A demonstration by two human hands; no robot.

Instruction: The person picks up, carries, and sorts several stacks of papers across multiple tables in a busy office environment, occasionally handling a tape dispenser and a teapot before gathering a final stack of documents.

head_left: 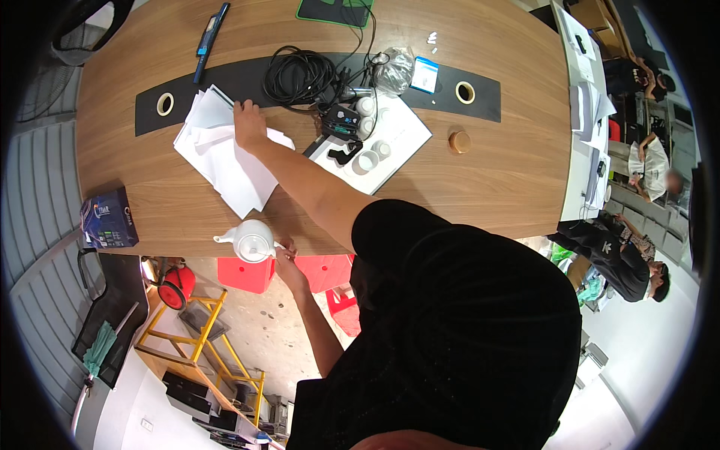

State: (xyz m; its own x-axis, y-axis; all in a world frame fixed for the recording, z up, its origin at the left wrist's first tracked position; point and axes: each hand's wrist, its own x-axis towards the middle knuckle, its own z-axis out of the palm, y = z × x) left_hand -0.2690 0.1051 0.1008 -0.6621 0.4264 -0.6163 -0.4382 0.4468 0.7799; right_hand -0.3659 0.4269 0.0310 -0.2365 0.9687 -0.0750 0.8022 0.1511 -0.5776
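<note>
A wooden table (517,176) fills the upper part of the view, with a dark strip (225,82) running across it. On the left half lies an untidy, overlapping heap of white papers (236,176); just right of it, a white board (405,139) lies at an angle beneath several small items. A loop of black cable (324,71) sits between these two, toward the far side, and a dark blue box (109,217) stands near the left edge. The white teapot (253,241) is at the table's near edge, lid on and spout pointing left; whether its base touches the wood I cannot tell. The left hand (287,262) grasps it by the handle. The right hand (249,124) reaches across to the papers, fingers bent at their far edge; I cannot tell whether they pinch any sheet. A crumpled clear bag (394,73) rests by the board's far corner, and a brown-topped jar (460,142) stands to its right.
</note>
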